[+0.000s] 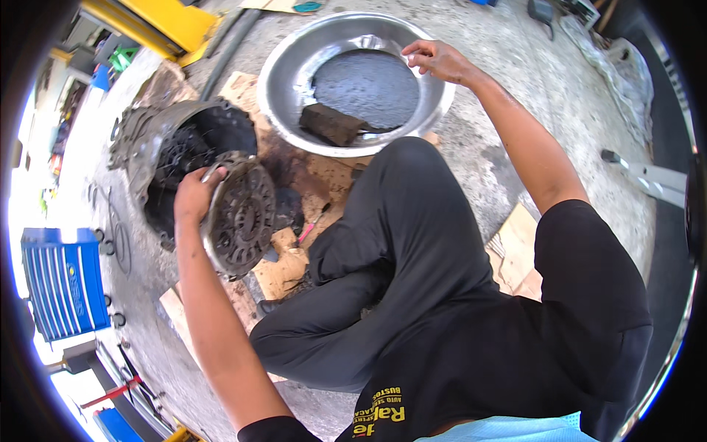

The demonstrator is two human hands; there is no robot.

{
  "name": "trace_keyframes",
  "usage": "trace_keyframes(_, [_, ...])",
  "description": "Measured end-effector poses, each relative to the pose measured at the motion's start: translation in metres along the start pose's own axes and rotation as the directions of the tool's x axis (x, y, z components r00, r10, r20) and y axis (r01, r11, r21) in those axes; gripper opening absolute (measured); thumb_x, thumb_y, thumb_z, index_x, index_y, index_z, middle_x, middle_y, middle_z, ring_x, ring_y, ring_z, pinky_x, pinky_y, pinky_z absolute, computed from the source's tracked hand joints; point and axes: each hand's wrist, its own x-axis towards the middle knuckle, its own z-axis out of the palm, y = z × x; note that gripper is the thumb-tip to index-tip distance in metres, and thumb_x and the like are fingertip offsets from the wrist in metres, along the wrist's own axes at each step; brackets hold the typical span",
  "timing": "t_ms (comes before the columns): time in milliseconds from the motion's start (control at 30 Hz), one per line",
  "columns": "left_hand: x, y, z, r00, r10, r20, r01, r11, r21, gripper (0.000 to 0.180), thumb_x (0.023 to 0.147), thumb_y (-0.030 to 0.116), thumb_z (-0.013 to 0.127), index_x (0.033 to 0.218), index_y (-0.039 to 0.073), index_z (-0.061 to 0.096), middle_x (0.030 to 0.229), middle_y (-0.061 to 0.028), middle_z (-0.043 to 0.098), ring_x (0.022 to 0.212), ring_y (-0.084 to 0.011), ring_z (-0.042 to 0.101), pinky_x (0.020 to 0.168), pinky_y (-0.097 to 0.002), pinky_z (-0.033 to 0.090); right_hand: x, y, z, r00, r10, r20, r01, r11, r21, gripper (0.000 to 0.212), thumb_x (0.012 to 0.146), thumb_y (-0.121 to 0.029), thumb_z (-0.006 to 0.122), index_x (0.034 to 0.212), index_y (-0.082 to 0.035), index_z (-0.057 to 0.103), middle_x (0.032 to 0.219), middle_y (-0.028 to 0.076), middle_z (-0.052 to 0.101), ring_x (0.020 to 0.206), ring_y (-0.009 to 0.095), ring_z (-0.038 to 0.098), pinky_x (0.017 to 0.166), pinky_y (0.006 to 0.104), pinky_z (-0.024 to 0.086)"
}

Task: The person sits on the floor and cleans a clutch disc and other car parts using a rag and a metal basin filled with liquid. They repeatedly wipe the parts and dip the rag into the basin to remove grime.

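My left hand (194, 193) is closed on the upper left rim of a round slotted metal plate (240, 216), dark with grease and patterned with radial openings around its centre. The plate stands tilted in front of the open mouth of a dirty gearbox housing (234, 127). Over the right rim of a wide steel basin (293, 62) hovers my right hand (440, 62), its fingers loosely bent and apart, with nothing seen in them. Dark liquid (368, 85) lies in the basin, and a dark brown block (331, 124) rests in it at the near side.
Stained cardboard (324, 180) lies under the housing and beside my bent legs. A thin pink-handled tool (313, 225) is on it. At the left stands a blue tool chest (70, 283). Yellow equipment (173, 29) is at the far left, and a grey metal leg (648, 177) reaches in at the right.
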Motion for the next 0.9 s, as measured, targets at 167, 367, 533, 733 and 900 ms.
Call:
trace_keyframes(167, [0.018, -0.029, 0.004, 0.997, 0.076, 0.019, -0.073, 0.993, -0.097, 0.059, 0.090, 0.052, 0.067, 0.114, -0.001, 0.072, 0.098, -0.0203, 0.074, 0.091, -0.0298, 0.070, 0.088, -0.0375, 0.050, -0.133, 0.152, -0.099, 0.878, 0.440, -0.186, -0.465, 0.697, -0.546, 0.052, 0.092, -0.036, 0.067, 0.136, -0.010, 0.058, 0.126, 0.014, 0.068, 0.118, 0.033, 0.064, 0.099, 0.0429, 0.050])
trace_keyframes(367, [0.033, -0.016, 0.016, 0.986, 0.093, 0.138, -0.072, 0.986, -0.152, 0.055, 0.094, 0.048, 0.066, 0.117, -0.003, 0.071, 0.100, -0.0117, 0.074, 0.089, -0.0189, 0.064, 0.089, -0.0315, 0.047, -0.315, 0.261, -0.128, 0.638, 0.743, -0.202, -0.701, 0.451, -0.553, 0.079, 0.082, -0.037, 0.081, 0.149, -0.013, 0.046, 0.132, 0.024, 0.063, 0.123, 0.037, 0.060, 0.103, 0.0423, 0.048])
trace_keyframes(533, [0.030, -0.032, 0.016, 0.994, 0.079, 0.080, -0.062, 0.977, -0.203, 0.055, 0.095, 0.048, 0.066, 0.116, -0.003, 0.071, 0.098, -0.0095, 0.073, 0.088, -0.0170, 0.063, 0.088, -0.0304, 0.047, -0.333, 0.273, -0.137, 0.613, 0.771, -0.175, -0.754, 0.504, -0.421, 0.099, 0.080, -0.045, 0.081, 0.157, -0.010, 0.029, 0.134, 0.024, 0.061, 0.129, 0.036, 0.057, 0.106, 0.0418, 0.046])
trace_keyframes(733, [-0.006, 0.015, 0.026, 0.974, 0.058, -0.219, 0.000, 0.966, 0.258, 0.063, 0.091, 0.061, 0.061, 0.122, 0.007, 0.071, 0.115, -0.0195, 0.072, 0.108, -0.0376, 0.067, 0.094, -0.0431, 0.049, -0.287, 0.291, -0.148, 0.553, 0.764, -0.333, -0.798, 0.370, -0.476, 0.115, 0.079, -0.078, 0.065, 0.163, -0.020, 0.012, 0.152, 0.032, 0.038, 0.141, 0.049, 0.039, 0.113, 0.0534, 0.038])
trace_keyframes(900, [-0.022, 0.032, 0.017, 0.969, -0.015, -0.246, 0.092, 0.949, 0.303, 0.069, 0.088, 0.066, 0.060, 0.128, 0.011, 0.069, 0.121, -0.0193, 0.069, 0.115, -0.0383, 0.065, 0.098, -0.0459, 0.049, -0.238, 0.308, -0.111, 0.456, 0.876, -0.158, -0.706, 0.248, -0.663, 0.142, 0.070, -0.084, 0.067, 0.160, -0.006, -0.011, 0.160, 0.035, 0.018, 0.146, 0.052, 0.026, 0.119, 0.0541, 0.028])
